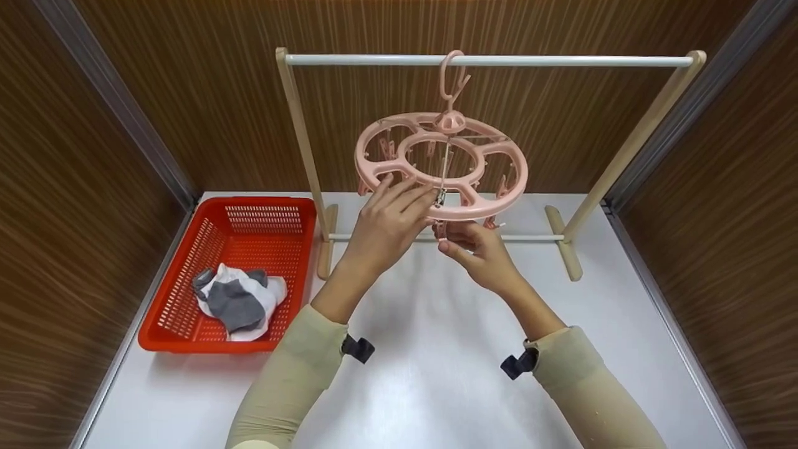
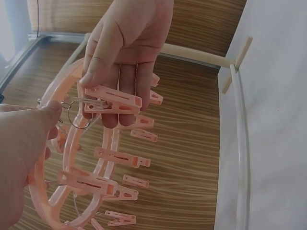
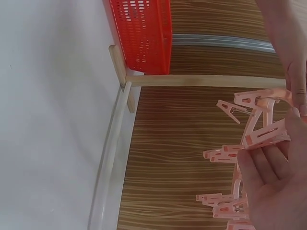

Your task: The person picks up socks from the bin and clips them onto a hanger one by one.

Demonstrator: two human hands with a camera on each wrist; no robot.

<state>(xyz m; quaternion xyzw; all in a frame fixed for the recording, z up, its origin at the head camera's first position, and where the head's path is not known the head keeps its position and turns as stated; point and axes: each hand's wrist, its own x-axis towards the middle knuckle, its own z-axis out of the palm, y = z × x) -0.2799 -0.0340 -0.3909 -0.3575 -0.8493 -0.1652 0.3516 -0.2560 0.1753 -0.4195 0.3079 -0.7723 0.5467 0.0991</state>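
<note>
Head view: across from me, a rack (image 1: 628, 151) carries the pink hanger (image 1: 462, 184). At its near rim (image 1: 486, 209), the left hand (image 1: 396, 215) pinches a metal link (image 1: 441, 197), the right hand (image 1: 483, 252) a peg (image 1: 442, 229). I'd guess they're attaching the peg; next calls for careful lining up.

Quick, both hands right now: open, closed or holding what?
Left hand: closed, holding the pink hanger at its rim.
Right hand: closed, holding a pink clothespin below that rim.
</note>
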